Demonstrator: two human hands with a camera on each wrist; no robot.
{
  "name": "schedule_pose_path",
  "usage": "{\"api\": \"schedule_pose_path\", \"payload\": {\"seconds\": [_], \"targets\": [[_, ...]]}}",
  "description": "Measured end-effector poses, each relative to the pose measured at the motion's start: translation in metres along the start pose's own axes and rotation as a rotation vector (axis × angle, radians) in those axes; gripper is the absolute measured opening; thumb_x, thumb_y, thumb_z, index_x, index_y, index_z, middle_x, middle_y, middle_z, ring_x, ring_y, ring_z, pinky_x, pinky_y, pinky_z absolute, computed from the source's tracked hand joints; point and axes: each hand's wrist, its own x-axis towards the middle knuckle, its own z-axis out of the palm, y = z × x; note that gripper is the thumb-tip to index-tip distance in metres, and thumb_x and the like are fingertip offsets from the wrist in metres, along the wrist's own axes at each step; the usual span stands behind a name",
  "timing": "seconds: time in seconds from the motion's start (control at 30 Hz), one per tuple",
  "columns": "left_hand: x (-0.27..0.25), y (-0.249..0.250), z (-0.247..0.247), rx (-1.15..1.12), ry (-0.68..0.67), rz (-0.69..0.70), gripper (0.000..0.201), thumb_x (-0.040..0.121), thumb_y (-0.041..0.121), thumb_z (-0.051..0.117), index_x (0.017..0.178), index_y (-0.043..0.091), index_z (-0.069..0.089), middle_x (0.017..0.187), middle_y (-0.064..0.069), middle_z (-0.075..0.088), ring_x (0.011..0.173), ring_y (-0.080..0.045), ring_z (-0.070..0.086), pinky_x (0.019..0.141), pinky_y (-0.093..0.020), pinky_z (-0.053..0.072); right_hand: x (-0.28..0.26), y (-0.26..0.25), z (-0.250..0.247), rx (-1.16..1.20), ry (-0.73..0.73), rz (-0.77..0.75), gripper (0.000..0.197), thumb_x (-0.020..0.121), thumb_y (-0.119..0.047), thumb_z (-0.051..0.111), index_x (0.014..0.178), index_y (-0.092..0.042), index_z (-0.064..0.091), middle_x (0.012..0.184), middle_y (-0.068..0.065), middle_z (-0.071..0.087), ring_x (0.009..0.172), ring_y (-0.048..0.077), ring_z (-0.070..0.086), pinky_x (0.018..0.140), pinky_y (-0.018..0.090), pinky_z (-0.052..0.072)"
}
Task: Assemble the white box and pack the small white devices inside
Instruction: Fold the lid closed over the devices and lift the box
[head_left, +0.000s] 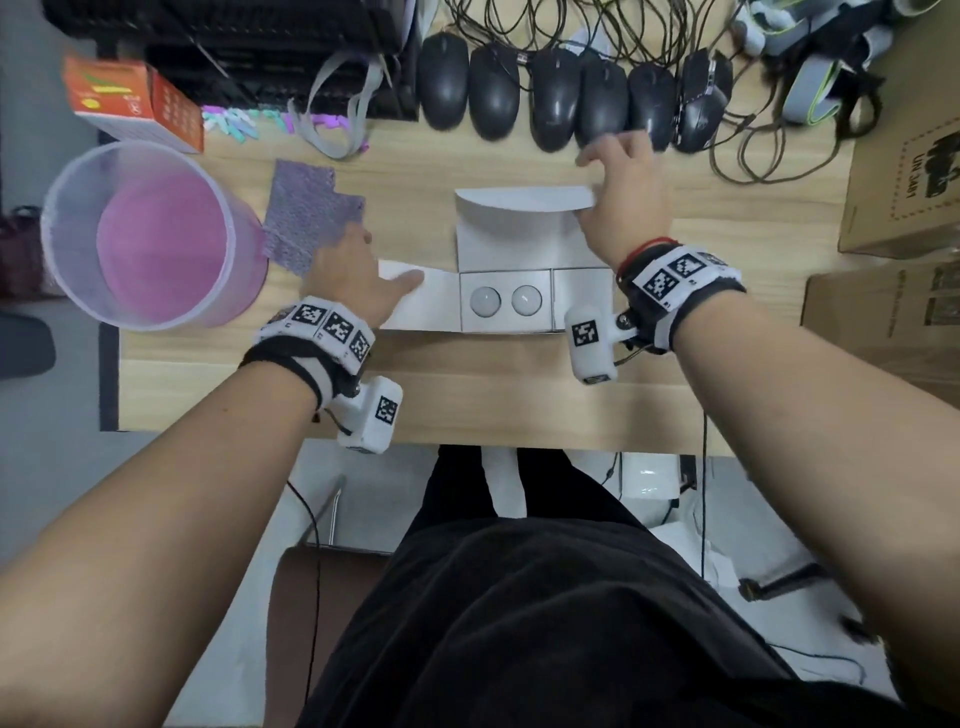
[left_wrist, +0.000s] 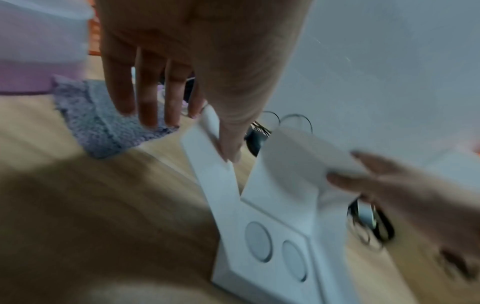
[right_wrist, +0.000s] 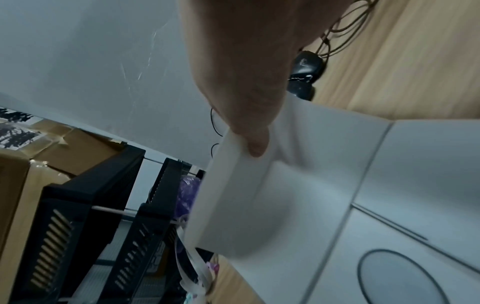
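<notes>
Right hand (head_left: 621, 208) reaches forward over the white box (head_left: 506, 249) and pinches the far flap (head_left: 524, 200) between thumb and fingers, curling it up and back. Left hand (head_left: 358, 278) pinches the left side flap (head_left: 410, 301) with its thumb on top, other fingers straight. Box lies unfolded on the wooden desk (head_left: 467, 384), near its front edge. Two small round white devices (head_left: 506, 300) sit side by side in its middle tray. Beside the left hand lie a purple cloth (head_left: 309, 213) and a pink tub (head_left: 150, 234); a row of black mice (head_left: 556, 93) lies beyond.

White box (head_left: 506, 244), pale grey round devices (head_left: 485, 301), light wood-grain worktop (head_left: 467, 395), speckled purple cloth (head_left: 306, 213), pink-bottomed tub (head_left: 156, 244).
</notes>
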Motion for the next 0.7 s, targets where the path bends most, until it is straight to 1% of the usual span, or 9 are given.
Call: {"api": "schedule_pose_path", "payload": {"seconds": [0.07,0.13,0.2,0.23,0.33,0.4,0.47,0.57,0.7], "targets": [[-0.005,-0.001,0.000,-0.191,-0.070,-0.009,0.065,0.082,0.060,0.070,0.126,0.015,0.055,0.112,-0.006,0.060,0.101,-0.025,0.058,0.084,-0.036,0.048,0.007,-0.002,0.000,0.034,-0.120,-0.003,0.017,0.086,-0.018,0.063,0.101,-0.024,0.070,0.109,0.007,0.069,0.099,0.030,0.065,0.081,0.039,0.054],[-0.016,0.009,0.005,-0.382,-0.115,0.043,0.063,0.078,0.066,0.069,0.118,0.019,0.058,0.097,-0.006,0.057,0.084,-0.019,0.056,0.074,-0.032,0.047,0.005,-0.004,0.001,0.044,-0.134,0.026,0.019,0.087,-0.017,0.057,0.095,-0.026,0.072,0.096,0.006,0.073,0.091,0.030,0.067,0.076,0.041,0.057],[-0.027,0.024,0.011,-0.476,-0.162,0.138,0.067,0.072,0.071,0.070,0.116,0.023,0.059,0.093,-0.002,0.061,0.077,-0.017,0.059,0.076,-0.034,0.054,0.003,-0.004,0.001,0.057,-0.126,0.037,0.020,0.086,-0.016,0.056,0.095,-0.026,0.071,0.094,0.007,0.074,0.090,0.031,0.067,0.076,0.043,0.057],[-0.032,0.031,0.015,-0.460,-0.205,0.200,0.069,0.072,0.070,0.072,0.120,0.023,0.059,0.102,0.001,0.063,0.083,-0.016,0.063,0.081,-0.034,0.055,0.002,-0.004,0.001,0.061,-0.131,0.040,0.021,0.086,-0.016,0.056,0.095,-0.026,0.072,0.094,0.007,0.074,0.090,0.032,0.067,0.076,0.043,0.057],[-0.035,0.045,0.034,-0.230,-0.323,0.410,0.094,0.072,0.066,0.074,0.148,0.022,0.040,0.145,-0.001,0.043,0.121,-0.020,0.055,0.102,-0.037,0.048,-0.001,-0.001,0.000,0.066,-0.139,0.024,0.024,0.085,-0.014,0.056,0.098,-0.025,0.072,0.096,0.007,0.074,0.093,0.031,0.066,0.077,0.038,0.055],[-0.034,0.050,0.050,-0.013,-0.334,0.552,0.100,0.077,0.056,0.076,0.156,0.029,0.023,0.159,-0.001,0.023,0.136,-0.026,0.042,0.109,-0.043,0.042,-0.002,0.003,-0.002,0.076,-0.147,0.024,0.027,0.084,-0.011,0.055,0.099,-0.024,0.073,0.097,0.005,0.074,0.095,0.029,0.066,0.076,0.034,0.052],[-0.029,0.051,0.067,0.229,-0.287,0.680,0.097,0.083,0.039,0.077,0.156,0.039,0.014,0.161,0.000,0.016,0.135,-0.032,0.038,0.099,-0.049,0.048,-0.006,0.007,-0.004,0.095,-0.143,0.021,0.030,0.083,-0.008,0.054,0.099,-0.023,0.074,0.098,0.005,0.075,0.095,0.029,0.065,0.075,0.032,0.050],[-0.024,0.060,0.081,0.478,-0.229,0.742,0.092,0.087,0.017,0.070,0.154,0.047,0.013,0.156,-0.004,0.022,0.128,-0.032,0.038,0.082,-0.043,0.051,-0.012,0.015,-0.005,0.121,-0.153,0.006,0.035,0.079,-0.004,0.050,0.097,-0.023,0.073,0.096,0.004,0.076,0.092,0.028,0.066,0.073,0.032,0.051],[-0.022,0.076,0.081,0.544,-0.222,0.711,0.075,0.095,0.011,0.055,0.151,0.050,0.022,0.147,-0.010,0.028,0.131,-0.033,0.034,0.080,-0.044,0.045,-0.018,0.023,-0.003,0.103,-0.162,-0.003,0.038,0.078,-0.002,0.049,0.099,-0.023,0.072,0.097,0.002,0.075,0.093,0.027,0.066,0.070,0.030,0.048]]}}
